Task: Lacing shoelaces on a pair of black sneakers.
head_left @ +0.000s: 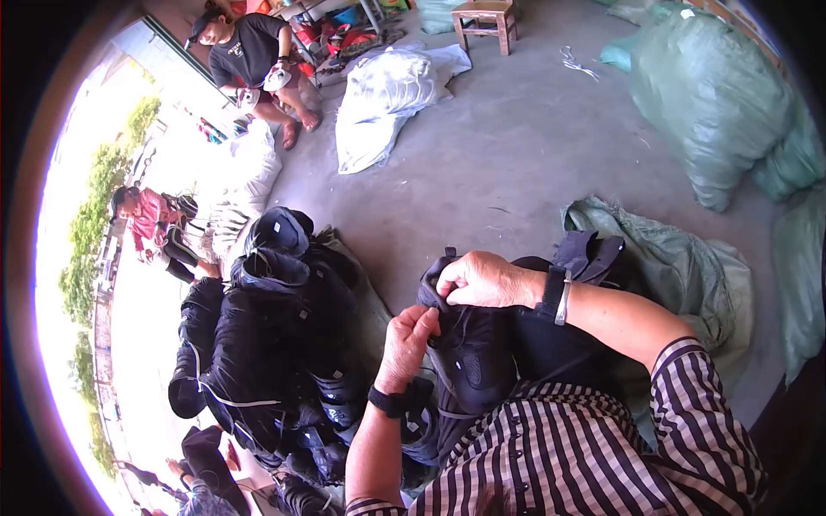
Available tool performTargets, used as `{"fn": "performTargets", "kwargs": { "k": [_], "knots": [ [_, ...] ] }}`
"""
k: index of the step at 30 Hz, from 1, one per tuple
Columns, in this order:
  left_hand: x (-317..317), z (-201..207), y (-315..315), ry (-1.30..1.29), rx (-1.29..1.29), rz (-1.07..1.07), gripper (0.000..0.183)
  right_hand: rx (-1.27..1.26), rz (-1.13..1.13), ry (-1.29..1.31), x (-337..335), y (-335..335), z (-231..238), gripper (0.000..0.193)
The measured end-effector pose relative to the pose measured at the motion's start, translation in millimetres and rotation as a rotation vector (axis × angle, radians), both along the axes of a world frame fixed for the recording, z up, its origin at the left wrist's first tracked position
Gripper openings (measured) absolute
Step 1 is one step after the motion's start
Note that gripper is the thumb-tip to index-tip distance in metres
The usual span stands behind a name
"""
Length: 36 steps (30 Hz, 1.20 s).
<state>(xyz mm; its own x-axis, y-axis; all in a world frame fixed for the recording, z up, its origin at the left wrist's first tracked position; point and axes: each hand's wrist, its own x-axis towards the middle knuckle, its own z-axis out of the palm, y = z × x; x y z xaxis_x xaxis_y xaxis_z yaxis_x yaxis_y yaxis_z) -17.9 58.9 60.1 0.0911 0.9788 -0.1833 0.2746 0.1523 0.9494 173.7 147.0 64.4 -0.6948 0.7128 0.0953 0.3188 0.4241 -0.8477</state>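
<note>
A black shoe upper [475,365] lies in front of my body, its rounded toe pointing toward me and its padded collar turned away. My left hand [403,346] pinches the collar's near-left edge between thumb and fingers. Just beyond it, my right hand [487,282] grips the same collar with curled fingers. Whatever small thing may be between the fingertips is too small to make out. More dark uppers [594,254] lie beyond my right wrist. To the left rises a tall heap of black shoe uppers [275,318], with a white cord [237,402] across it.
A green woven sack [688,258] spreads out at right. Large stuffed green bags [714,103] stand behind it. A white sack [387,90] and a wooden stool [484,24] are farther off. One person [249,56] sits at far left, another [155,219] nearer, others at lower left.
</note>
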Motion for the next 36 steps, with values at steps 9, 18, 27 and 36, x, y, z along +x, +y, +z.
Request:
{"fn": "performTargets", "kwargs": {
  "k": [9, 18, 27, 36],
  "knots": [
    [-7.5, -0.1, 3.0, -0.092, -0.073, 0.009, 0.033, -0.123, 0.087, 0.041, -1.5, 2.0, -1.7, 0.024],
    [-8.3, -8.5, 4.5, -0.145, 0.007, -0.026, 0.031, -0.15, 0.112, 0.079, 3.2, 4.3, -2.2, 0.027],
    [-7.0, -8.9, 4.8, -0.149, 0.024, 0.014, 0.03, -0.156, 0.117, 0.049, 6.4, 0.5, 3.5, 0.03],
    [-0.2, -8.8, 1.8, -0.157, 0.039, 0.063, 0.032, -0.165, 0.124, 0.044, 7.3, 0.1, 4.9, 0.032]
  ]
}}
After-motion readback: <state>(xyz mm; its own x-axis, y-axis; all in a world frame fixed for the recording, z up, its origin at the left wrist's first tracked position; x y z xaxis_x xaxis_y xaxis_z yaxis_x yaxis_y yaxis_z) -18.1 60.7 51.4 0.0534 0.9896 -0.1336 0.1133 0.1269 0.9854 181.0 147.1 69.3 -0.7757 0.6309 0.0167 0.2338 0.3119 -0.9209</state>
